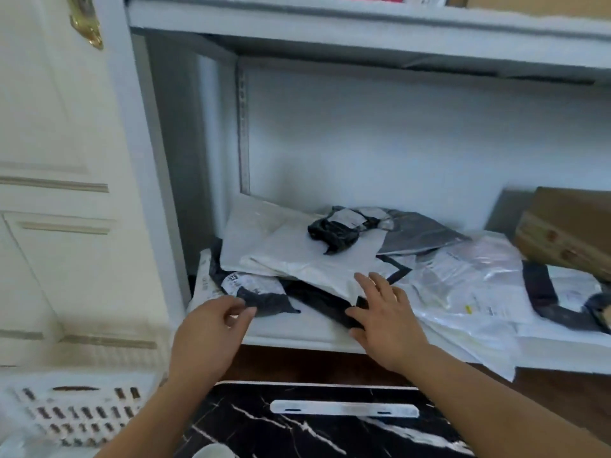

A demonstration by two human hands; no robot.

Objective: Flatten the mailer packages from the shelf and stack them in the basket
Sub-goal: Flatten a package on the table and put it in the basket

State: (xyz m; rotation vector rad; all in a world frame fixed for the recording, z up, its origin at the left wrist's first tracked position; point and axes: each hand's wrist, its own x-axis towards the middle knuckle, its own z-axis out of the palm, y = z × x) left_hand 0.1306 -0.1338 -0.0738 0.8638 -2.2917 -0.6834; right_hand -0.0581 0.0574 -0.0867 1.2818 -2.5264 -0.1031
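I take the white shelf point(297, 335) as my landmark; it is the biggest thing in front of me, with another board point(330, 24) of the same unit above it. To the left of the shelf stands a cream panelled door point(49, 160) with a brass fitting point(86, 23) near its top. Below the shelf's front edge sits a black marbled surface point(314, 424) with a white strip point(344, 408) lying on it.

On the shelf lies a loose heap of mailer packages. A clear plastic mailer point(463, 285) spreads over the right half and hangs over the front edge. A large white mailer point(291, 256) lies on top of the heap toward the left, and a grey mailer point(420, 233) sits behind it. At the shelf's far right end a brown cardboard box point(568, 233) rests tilted. A small crumpled black mailer point(334, 233) sits on the white one. A dark mailer with a label point(258, 289) lies at the shelf's left front.

Below and to the left of the shelf is the white basket point(66, 411), its slotted wall facing me; I cannot tell what is inside.

My right hand point(383, 312) lies at the shelf's front edge, fingers spread, resting on a black mailer point(330, 305) and the white one's lower edge. My left hand point(215, 332) hovers at the left front of the shelf, fingers loosely curled beside the labelled dark mailer; I cannot tell whether it touches it.
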